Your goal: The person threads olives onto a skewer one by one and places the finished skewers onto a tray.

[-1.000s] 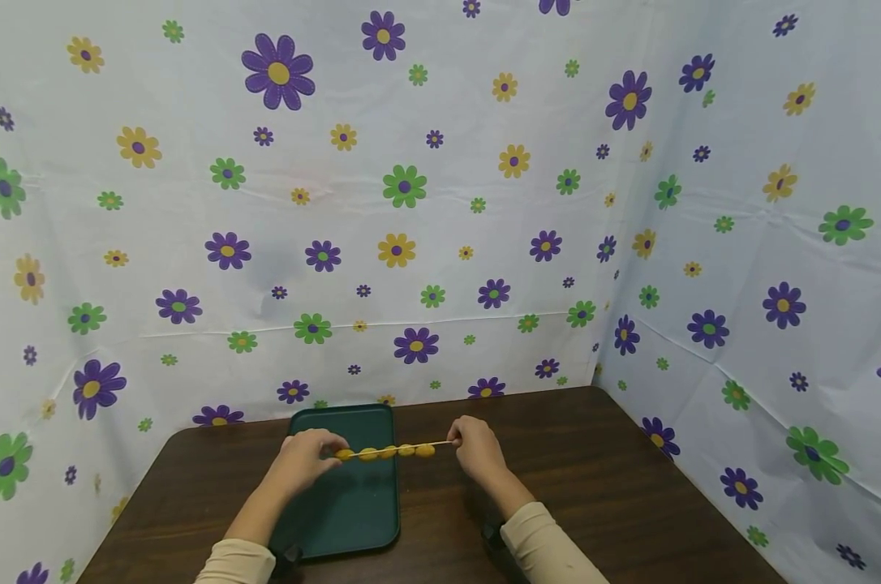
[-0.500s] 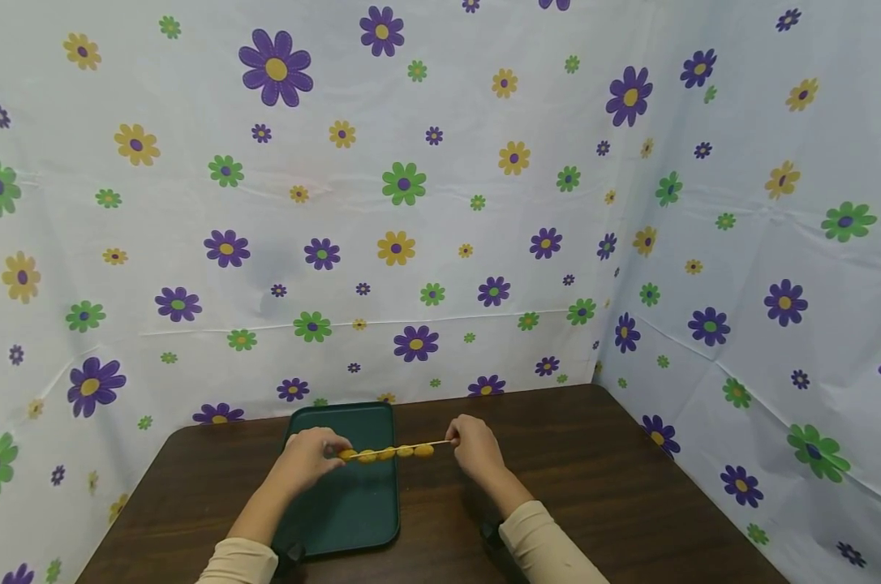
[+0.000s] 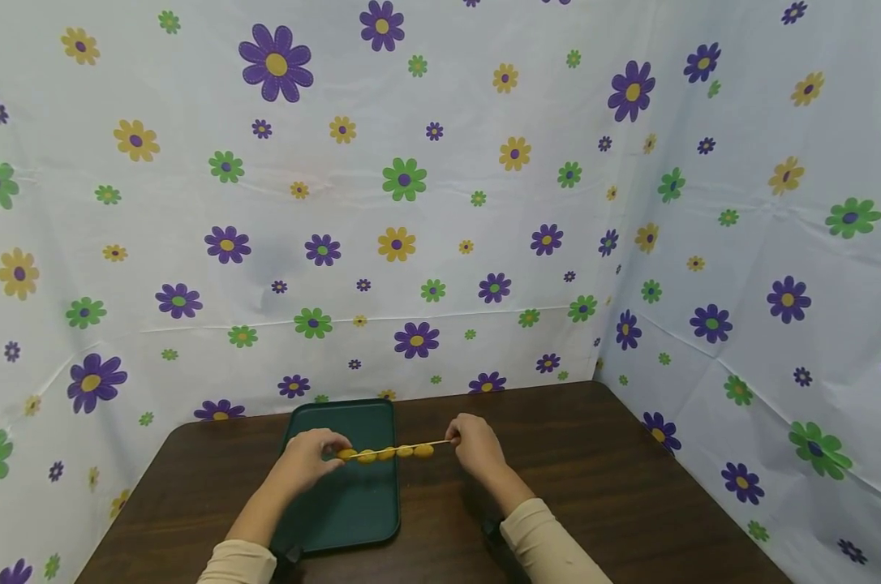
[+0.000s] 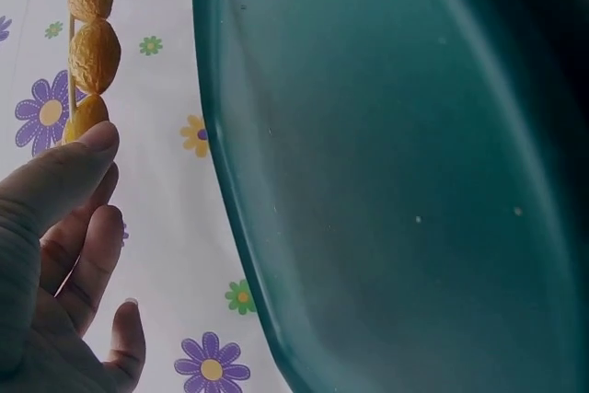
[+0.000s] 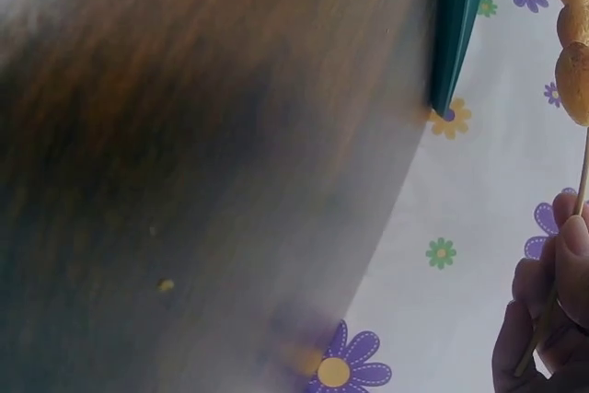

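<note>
A skewer (image 3: pixel 387 453) carries several yellow-brown, ball-like food pieces and spans between both hands, held nearly level above the tray's right side. My left hand (image 3: pixel 307 460) pinches its left end, with the thumb on the last piece; the left wrist view shows the wrinkled balls (image 4: pixel 96 55) in a row beyond the thumb. The other end is a bare stick (image 5: pixel 583 172), which my right hand (image 3: pixel 477 442) grips between thumb and fingers. Its tail runs down across the palm in the right wrist view. Which food the pieces are, I cannot tell.
A dark green rectangular tray (image 3: pixel 349 519) lies on the brown wooden table (image 3: pixel 557 462), partly under the left forearm. Flower-patterned white sheets (image 3: pixel 440 268) hang behind and to the right of the table. A small crumb (image 5: pixel 166 284) shows on the tabletop in the right wrist view.
Both hands keep their hold, and the skewer stays almost still. The background and table sit slightly higher in the head view.
</note>
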A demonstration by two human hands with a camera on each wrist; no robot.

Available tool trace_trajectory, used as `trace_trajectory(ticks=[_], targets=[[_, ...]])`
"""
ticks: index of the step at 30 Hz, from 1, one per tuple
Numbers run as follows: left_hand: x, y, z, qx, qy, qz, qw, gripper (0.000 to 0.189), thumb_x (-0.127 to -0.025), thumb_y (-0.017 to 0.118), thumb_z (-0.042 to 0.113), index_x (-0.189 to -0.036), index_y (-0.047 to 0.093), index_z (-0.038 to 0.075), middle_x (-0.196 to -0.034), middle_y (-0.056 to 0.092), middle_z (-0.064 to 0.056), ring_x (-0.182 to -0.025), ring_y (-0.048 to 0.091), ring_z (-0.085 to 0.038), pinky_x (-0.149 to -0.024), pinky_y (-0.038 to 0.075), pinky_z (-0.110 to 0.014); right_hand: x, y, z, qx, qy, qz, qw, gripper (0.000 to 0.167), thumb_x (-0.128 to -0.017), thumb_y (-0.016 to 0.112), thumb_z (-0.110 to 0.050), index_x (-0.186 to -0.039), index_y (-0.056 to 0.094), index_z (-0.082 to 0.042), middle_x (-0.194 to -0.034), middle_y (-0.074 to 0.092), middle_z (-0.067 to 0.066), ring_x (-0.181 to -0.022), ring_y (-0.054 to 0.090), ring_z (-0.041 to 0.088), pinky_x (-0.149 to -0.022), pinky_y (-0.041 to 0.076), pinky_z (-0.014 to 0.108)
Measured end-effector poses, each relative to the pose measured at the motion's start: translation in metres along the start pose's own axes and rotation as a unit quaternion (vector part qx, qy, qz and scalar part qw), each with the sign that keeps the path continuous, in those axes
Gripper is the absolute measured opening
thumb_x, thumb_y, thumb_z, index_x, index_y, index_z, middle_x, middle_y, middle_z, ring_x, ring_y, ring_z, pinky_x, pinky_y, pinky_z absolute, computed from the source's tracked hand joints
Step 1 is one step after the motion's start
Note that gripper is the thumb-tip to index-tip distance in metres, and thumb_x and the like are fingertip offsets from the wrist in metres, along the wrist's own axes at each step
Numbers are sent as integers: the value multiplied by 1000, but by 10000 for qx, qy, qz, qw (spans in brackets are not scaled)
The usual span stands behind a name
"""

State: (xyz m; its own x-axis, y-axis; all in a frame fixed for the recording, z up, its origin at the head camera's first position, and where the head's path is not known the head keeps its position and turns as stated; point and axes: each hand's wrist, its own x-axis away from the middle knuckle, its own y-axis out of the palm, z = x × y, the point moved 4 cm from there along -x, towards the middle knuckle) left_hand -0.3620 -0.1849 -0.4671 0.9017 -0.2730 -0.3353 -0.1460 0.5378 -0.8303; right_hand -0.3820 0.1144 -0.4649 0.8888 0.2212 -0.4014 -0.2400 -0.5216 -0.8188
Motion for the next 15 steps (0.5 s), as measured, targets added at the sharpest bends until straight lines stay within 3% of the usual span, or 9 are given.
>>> trace_trajectory(ticks=[6,15], targets=[[3,-1,-6,133,158,-1,9998,25,-79,85,3,-101,77,13,-95,71,6,-86,63,-14,-79,56,-39,1,2,-1,-23,56,46,10000,26,-82,71,12,-79,73,-13,-76,60,-8,-71,59,11,-66,54,31],[15,-12,-21,247,-97,-55,9996,29,-83,83,6,-111,75,9,-104,73,-3,-94,67,-22,-84,56,-45,1,8,-2,60,317,102,9994,21,-84,72,8,-79,74,-13,-78,65,-5,-70,61,13,-63,53,32]])
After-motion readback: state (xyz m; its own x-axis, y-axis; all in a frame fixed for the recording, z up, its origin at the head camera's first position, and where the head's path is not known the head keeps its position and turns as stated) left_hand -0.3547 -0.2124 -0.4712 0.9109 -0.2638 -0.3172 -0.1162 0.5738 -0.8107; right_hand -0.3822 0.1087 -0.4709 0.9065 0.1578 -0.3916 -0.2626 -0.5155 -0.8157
